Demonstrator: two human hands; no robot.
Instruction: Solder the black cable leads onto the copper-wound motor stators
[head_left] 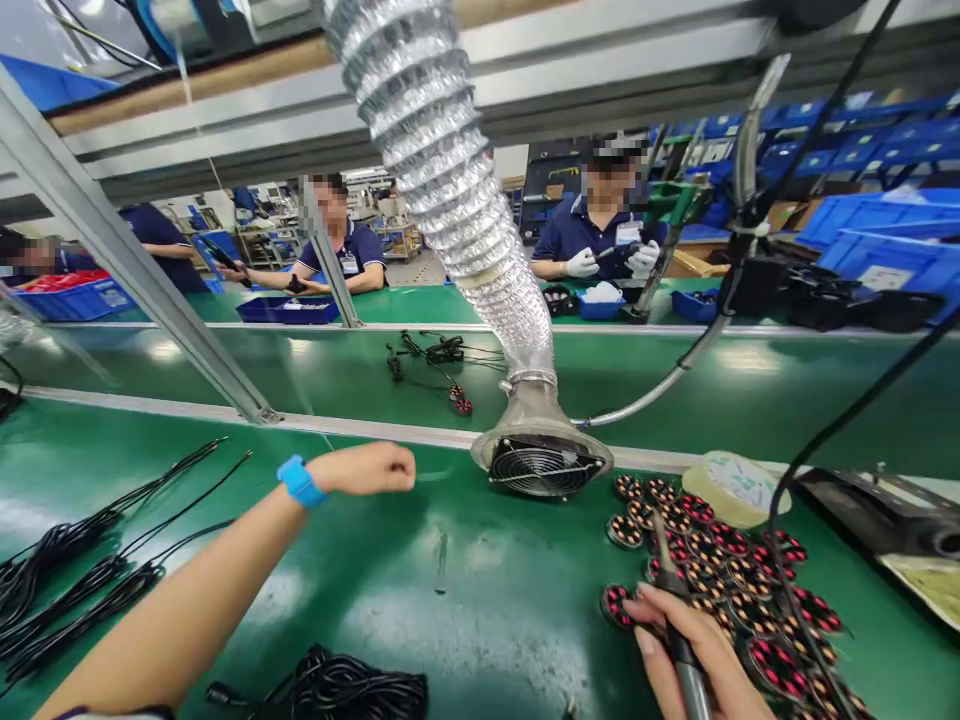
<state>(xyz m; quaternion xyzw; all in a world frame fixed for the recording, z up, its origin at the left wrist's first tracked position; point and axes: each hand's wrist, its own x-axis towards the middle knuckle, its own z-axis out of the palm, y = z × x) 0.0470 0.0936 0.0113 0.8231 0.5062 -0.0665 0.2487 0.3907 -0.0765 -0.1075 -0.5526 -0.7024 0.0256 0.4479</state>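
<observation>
The right hand (709, 660) grasps what looks like a soldering iron (673, 590), its handle lying between thumb and fingers and its tip aimed away from the person, above the crowd of motors (703, 548) on the bench (510, 560). A lone motor (616, 605) sits at the near left edge of that crowd, right by the fingertips; I can't tell whether they touch it.

The left hand (375, 468), blue band at its wrist (301, 482), hangs above the bench, fingers curled closed. A thin strand (214, 170) comes down towards it from overhead, but I can't make out whether those fingers pinch it.

Anyone minding the iron would do well, I think, to keep the fingers on the handle, back from the metal, and to treat the tip as hot. Reaching for a motor with the iron in the same hand calls for care: a small turn of the wrist could drop the tip onto the coils. The fan (544, 468) stands between the hands, so work held just in front of it would be best placed. The black cord (774, 520) crossing the motors could snag; I'd keep it slack.
</observation>
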